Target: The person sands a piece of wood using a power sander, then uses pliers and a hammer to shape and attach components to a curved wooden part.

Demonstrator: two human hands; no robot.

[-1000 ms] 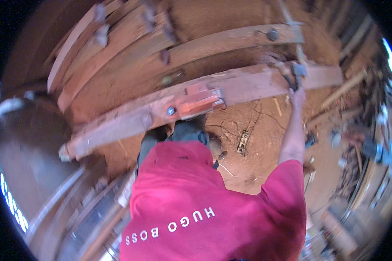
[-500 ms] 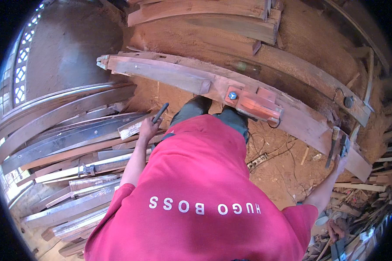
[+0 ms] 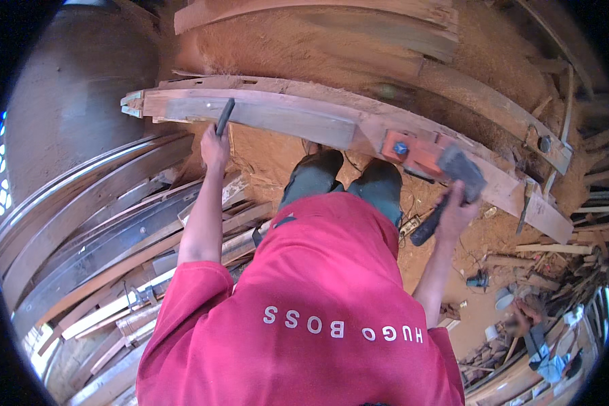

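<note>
Both hands [image 3: 214, 149] [image 3: 459, 211] clench, left round bar [image 3: 226, 114], right round hammer [image 3: 461, 169].

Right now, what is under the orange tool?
The long beam shows beside the orange tool; the surface beneath it is covered, and the hammer hides the tool's right end.

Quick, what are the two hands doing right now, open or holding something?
Left hand: closed around a slim dark tool.
Right hand: closed around the handle of a hammer.
</note>
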